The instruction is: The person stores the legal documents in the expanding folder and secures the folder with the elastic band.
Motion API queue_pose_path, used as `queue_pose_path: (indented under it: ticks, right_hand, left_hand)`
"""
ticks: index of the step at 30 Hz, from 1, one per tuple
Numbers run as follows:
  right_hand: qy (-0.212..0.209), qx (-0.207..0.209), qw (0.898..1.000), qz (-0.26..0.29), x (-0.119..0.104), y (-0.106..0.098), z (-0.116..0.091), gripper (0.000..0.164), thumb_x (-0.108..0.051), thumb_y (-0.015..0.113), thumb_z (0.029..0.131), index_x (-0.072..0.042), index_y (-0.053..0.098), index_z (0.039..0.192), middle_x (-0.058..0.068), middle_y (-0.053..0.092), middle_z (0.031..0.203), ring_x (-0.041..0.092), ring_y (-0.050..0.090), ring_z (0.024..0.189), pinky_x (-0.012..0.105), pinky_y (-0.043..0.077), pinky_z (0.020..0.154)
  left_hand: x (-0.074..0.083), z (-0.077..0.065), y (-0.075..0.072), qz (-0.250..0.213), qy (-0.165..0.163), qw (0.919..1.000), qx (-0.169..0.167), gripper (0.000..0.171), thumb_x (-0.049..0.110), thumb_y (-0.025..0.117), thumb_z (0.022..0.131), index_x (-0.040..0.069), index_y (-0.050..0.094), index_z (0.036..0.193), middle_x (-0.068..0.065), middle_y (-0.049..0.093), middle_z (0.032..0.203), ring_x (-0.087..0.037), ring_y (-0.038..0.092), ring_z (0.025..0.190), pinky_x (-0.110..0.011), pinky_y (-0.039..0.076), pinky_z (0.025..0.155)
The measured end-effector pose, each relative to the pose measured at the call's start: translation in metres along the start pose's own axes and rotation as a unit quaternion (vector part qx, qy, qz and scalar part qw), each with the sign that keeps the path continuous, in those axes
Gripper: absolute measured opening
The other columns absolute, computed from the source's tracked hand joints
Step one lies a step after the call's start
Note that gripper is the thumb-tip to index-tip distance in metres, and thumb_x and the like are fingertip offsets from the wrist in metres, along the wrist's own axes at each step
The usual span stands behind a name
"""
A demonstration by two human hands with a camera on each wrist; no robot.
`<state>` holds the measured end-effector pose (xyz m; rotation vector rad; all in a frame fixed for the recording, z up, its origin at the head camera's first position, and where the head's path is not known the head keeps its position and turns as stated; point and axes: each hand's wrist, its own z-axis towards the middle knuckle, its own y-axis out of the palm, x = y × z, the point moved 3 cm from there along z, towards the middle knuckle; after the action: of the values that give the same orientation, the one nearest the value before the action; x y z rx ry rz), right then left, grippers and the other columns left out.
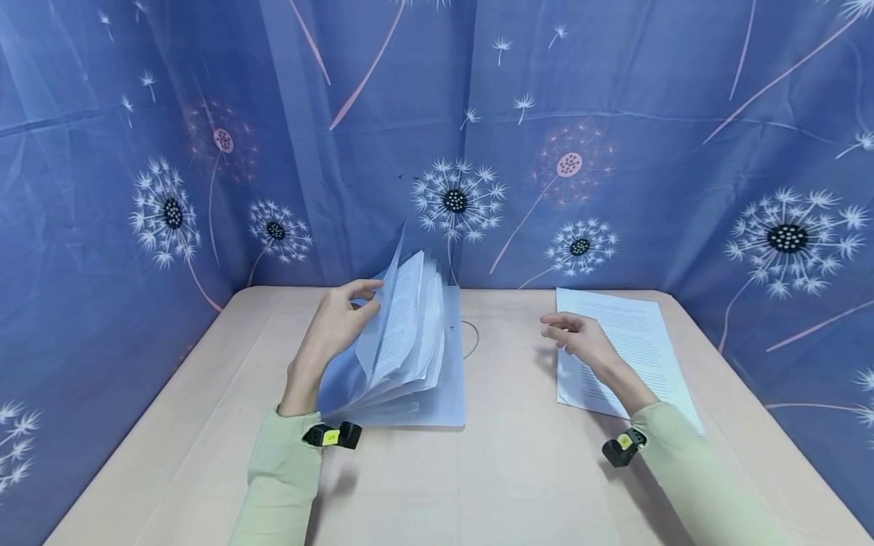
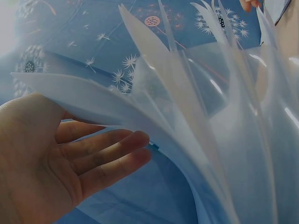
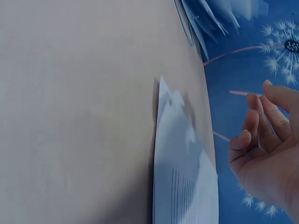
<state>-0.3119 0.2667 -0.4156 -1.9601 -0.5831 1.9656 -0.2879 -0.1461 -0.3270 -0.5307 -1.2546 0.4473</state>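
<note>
A blue display book (image 1: 454,383) with clear plastic pockets stands open at the middle left of the table, its pages fanned upright. My left hand (image 1: 339,322) holds a pocket page (image 1: 391,292) near its free edge. In the left wrist view the fingers (image 2: 117,163) show below that page (image 2: 93,98), while the thumb is hidden behind it. My right hand (image 1: 580,337) hovers with loosely bent fingers and nothing in them, above the left edge of the printed sheets (image 1: 628,334). Those sheets lie flat at the right, one corner slightly raised in the right wrist view.
A thin cord loop (image 1: 476,339) sticks out by the book's right side. The pale tabletop (image 1: 519,455) ends at the back against a blue dandelion-print curtain (image 1: 382,174), which also hangs on both sides. Each wrist carries a small black camera (image 1: 621,447).
</note>
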Motion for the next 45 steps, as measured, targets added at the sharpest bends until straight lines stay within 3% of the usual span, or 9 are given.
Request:
queue_pose_path:
  ticks: [12, 23, 30, 40, 45]
  right_hand:
    - [0.005, 0.021, 0.999, -0.04, 0.017, -0.033, -0.013, 0.055, -0.039, 0.061, 0.097, -0.003, 0.055, 0.138, 0.01, 0.066, 0.117, 0.025, 0.06, 0.098, 0.033, 0.052, 0.078]
    - [0.016, 0.037, 0.997, -0.068, 0.035, -0.061, -0.023, 0.056, -0.041, 0.059, 0.098, -0.004, 0.054, 0.14, -0.001, 0.066, 0.112, 0.021, 0.06, 0.097, 0.032, 0.052, 0.076]
    - [0.011, 0.047, 0.995, -0.082, 0.044, -0.076, -0.027, 0.056, -0.041, 0.058, 0.099, -0.002, 0.054, 0.139, -0.016, 0.064, 0.1, 0.016, 0.059, 0.09, 0.031, 0.052, 0.073]
    - [0.015, 0.05, 0.992, -0.118, 0.058, -0.094, -0.034, 0.058, -0.045, 0.055, 0.099, -0.004, 0.054, 0.14, -0.004, 0.065, 0.111, 0.015, 0.06, 0.094, 0.03, 0.053, 0.075]
    - [0.017, 0.057, 0.991, -0.121, 0.063, -0.105, -0.037, 0.059, -0.045, 0.056, 0.099, -0.003, 0.054, 0.14, -0.017, 0.063, 0.102, 0.01, 0.06, 0.089, 0.028, 0.052, 0.073]
  left_hand:
    - [0.0, 0.0, 0.0, 0.001, -0.001, 1.0, 0.003, 0.043, 0.024, 0.053, 0.094, 0.024, 0.061, 0.136, -0.009, 0.067, 0.121, -0.026, 0.064, 0.09, -0.033, 0.048, 0.062]
    - [0.0, 0.0, 0.0, -0.003, 0.002, 1.0, 0.003, 0.043, 0.024, 0.053, 0.094, 0.022, 0.061, 0.136, -0.01, 0.067, 0.121, -0.026, 0.064, 0.091, -0.032, 0.047, 0.061]
    - [0.001, 0.0, 0.001, -0.005, 0.001, 1.0, 0.006, 0.043, 0.024, 0.053, 0.094, 0.022, 0.062, 0.136, -0.009, 0.067, 0.121, -0.026, 0.063, 0.09, -0.033, 0.047, 0.062]
    - [0.0, 0.0, 0.002, -0.003, 0.002, 1.0, 0.007, 0.043, 0.024, 0.054, 0.094, 0.022, 0.062, 0.136, -0.009, 0.067, 0.121, -0.026, 0.063, 0.089, -0.033, 0.048, 0.063]
    - [0.001, 0.0, 0.002, -0.001, 0.004, 0.9999, 0.009, 0.043, 0.024, 0.054, 0.094, 0.021, 0.062, 0.136, -0.009, 0.067, 0.12, -0.026, 0.063, 0.089, -0.033, 0.048, 0.063]
